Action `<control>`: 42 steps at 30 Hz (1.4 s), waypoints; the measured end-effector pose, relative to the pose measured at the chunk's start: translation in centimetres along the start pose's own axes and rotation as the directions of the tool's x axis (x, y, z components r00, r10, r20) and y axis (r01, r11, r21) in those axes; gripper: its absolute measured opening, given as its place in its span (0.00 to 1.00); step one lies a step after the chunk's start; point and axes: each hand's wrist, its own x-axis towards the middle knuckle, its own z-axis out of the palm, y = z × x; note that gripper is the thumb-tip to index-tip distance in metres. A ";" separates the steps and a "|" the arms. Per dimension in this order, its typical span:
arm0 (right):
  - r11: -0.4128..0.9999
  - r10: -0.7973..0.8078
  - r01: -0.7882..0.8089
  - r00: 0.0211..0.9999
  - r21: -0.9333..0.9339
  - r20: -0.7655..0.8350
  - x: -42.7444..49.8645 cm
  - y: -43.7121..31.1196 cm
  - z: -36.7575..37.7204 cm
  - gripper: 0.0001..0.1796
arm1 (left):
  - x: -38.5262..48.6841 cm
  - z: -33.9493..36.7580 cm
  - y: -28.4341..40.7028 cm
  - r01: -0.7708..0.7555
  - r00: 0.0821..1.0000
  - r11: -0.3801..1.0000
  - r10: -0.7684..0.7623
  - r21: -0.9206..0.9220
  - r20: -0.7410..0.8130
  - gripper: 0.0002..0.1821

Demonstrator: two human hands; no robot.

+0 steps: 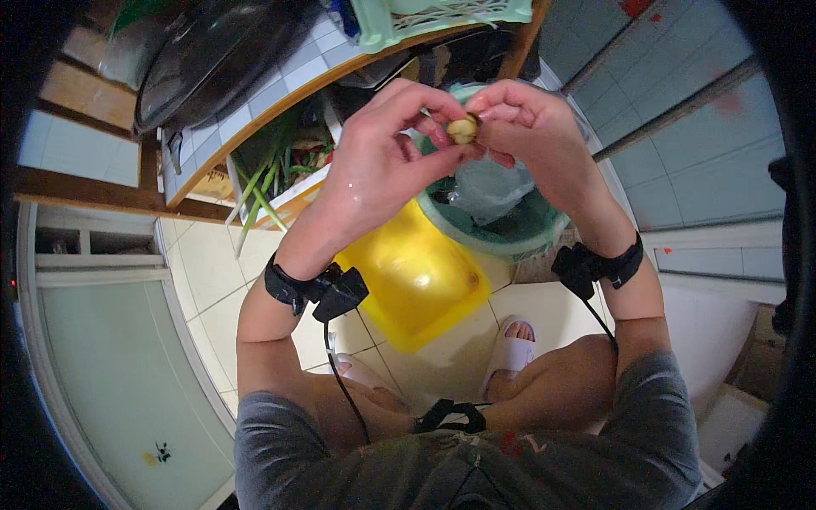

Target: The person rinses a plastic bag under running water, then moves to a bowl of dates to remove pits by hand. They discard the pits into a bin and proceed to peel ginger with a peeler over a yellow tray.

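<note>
My left hand [382, 150] and my right hand [532, 124] meet near the top centre, both gripping one small, round, pale yellow-green piece of food [462, 130] between their fingertips. Its exact kind cannot be told. Both hands look wet. Below them stands a round green plastic bin [510, 245] with a translucent plastic bag [489, 188] inside. A black strap with a small device sits on each of my wrists.
A yellow plastic tray [417, 280] lies on the tiled floor before my feet. At the left, spring onions [261, 191] stick out from a shelf under the tiled counter [255, 105]. A light green plastic basket [446, 22] stands on the counter. A tiled wall rises at the right.
</note>
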 end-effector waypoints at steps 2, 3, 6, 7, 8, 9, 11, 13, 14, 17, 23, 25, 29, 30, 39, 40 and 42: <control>0.996 0.066 -0.065 0.998 0.061 -0.017 0.0 -0.2 0.0 0.09 | -0.1 0.3 0.1 -0.031 0.998 0.999 0.030 -0.019 -0.056 0.15; 0.992 0.075 -0.073 0.997 0.101 -0.014 0.1 -0.3 0.1 0.09 | 0.0 0.5 0.1 -0.058 0.995 0.998 0.055 -0.033 -0.086 0.14; 0.977 0.099 -0.092 0.995 0.192 -0.029 0.1 -0.6 0.6 0.10 | -0.1 0.6 0.0 -0.025 0.990 0.985 0.001 -0.171 -0.142 0.14; 0.967 0.105 -0.095 0.994 0.234 -0.029 0.0 -0.7 0.7 0.11 | -0.1 0.6 -0.1 -0.012 0.987 0.971 -0.027 -0.239 -0.158 0.14; 0.956 0.111 -0.099 0.993 0.277 -0.027 0.0 -0.7 0.9 0.11 | -0.1 0.6 -0.2 -0.054 0.989 0.971 0.019 -0.235 -0.147 0.15; 0.942 0.118 -0.104 0.993 0.320 -0.024 0.0 -0.7 1.0 0.11 | 0.0 0.6 -0.2 -0.067 0.988 0.973 0.034 -0.222 -0.149 0.14; 0.942 0.106 -0.088 0.994 0.324 -0.039 -0.1 -0.7 1.0 0.12 | 0.0 0.5 -0.2 -0.083 0.987 0.977 0.053 -0.198 -0.152 0.14; 0.953 0.100 -0.081 0.994 0.291 -0.051 -0.1 -0.7 1.0 0.12 | 0.0 0.5 -0.2 -0.133 0.982 0.986 0.117 -0.105 -0.145 0.14; 0.963 0.100 -0.082 0.993 0.255 -0.057 -0.1 -0.7 1.0 0.12 | -0.1 0.4 0.0 -0.143 0.982 0.988 0.135 -0.060 -0.132 0.14; 0.974 0.083 -0.068 0.995 0.217 -0.060 -0.1 -0.6 1.0 0.13 | -0.3 0.4 0.1 -0.156 0.980 0.987 0.151 -0.028 -0.133 0.14; 0.965 0.076 -0.066 0.997 0.254 -0.027 -0.3 -0.7 0.9 0.12 | 0.2 0.1 0.6 0.130 0.958 0.827 -0.246 -0.547 -0.144 0.11; 0.944 0.113 -0.102 0.994 0.314 -0.016 -0.3 -0.9 0.9 0.11 | 0.4 -0.3 1.7 0.195 0.904 0.727 -0.394 -0.659 -0.168 0.12; 0.907 0.194 -0.183 0.981 0.379 0.009 -0.1 -1.3 1.3 0.09 | -2.1 -1.2 6.4 0.034 0.998 0.725 -0.057 -0.688 -0.011 0.15; 0.903 0.215 -0.204 0.977 0.378 0.015 0.0 -1.4 1.4 0.09 | -2.3 -1.3 7.1 0.042 0.996 0.705 0.023 -0.708 0.083 0.16; 0.959 0.140 -0.143 0.990 0.244 0.027 0.0 -1.4 2.4 0.09 | -3.5 -1.2 10.1 -0.005 0.864 0.667 0.378 -0.745 0.333 0.13; 0.967 0.119 -0.114 0.993 0.229 -0.005 -0.1 -1.4 2.4 0.09 | -3.7 -1.3 10.1 -0.023 0.925 0.708 0.283 -0.706 0.255 0.15; 0.989 0.019 -0.008 0.997 0.150 -0.074 -0.2 -1.3 2.7 0.10 | -3.5 -1.3 9.3 0.000 0.992 0.805 0.076 -0.594 0.102 0.12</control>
